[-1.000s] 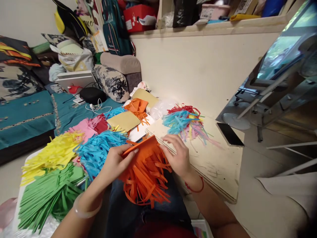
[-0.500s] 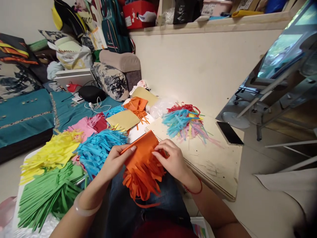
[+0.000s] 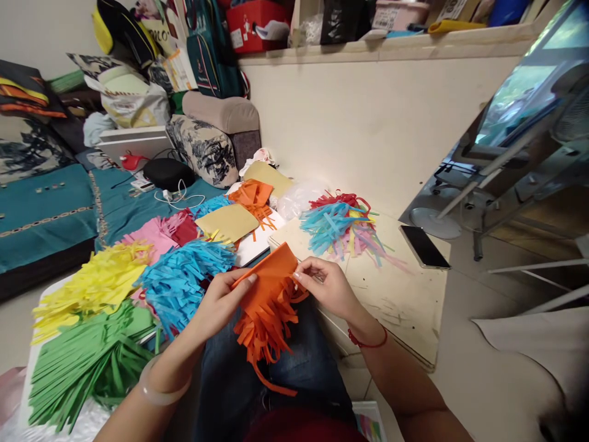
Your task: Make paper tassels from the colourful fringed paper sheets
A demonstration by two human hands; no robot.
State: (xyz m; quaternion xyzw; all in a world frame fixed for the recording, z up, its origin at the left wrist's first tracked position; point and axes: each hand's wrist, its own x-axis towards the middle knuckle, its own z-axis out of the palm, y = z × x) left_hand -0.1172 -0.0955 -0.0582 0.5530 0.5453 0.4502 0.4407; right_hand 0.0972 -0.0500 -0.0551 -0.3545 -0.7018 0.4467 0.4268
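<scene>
The left hand [image 3: 225, 298] pinched the orange paper [image 3: 269, 276], just left of the board [image 3: 396, 313], at the end away from it; the right hand [image 3: 327, 285] pinched the nearer side. Blue fringe [image 3: 186, 282] lay farther left.

Left forearm [image 3: 186, 347]: one, bare, entering at the lower edge, slanting up and rightward
Left wrist [image 3: 201, 324]: nearly straight, in line with the forearm
Left hand [image 3: 223, 299]: bare, closed in a grip; thumb [image 3: 242, 288] extended on top, pointing up and to the right; fingers folded beneath, tips hidden
Right forearm [image 3: 405, 374]: one, bare, rising from the lower right, slanting up and leftward
Right wrist [image 3: 359, 316]: slightly bent
Right hand [image 3: 324, 283]: bare, thumb and index finger drawn together in a pinch, remaining fingers curled; facing the left hand, near it
</scene>
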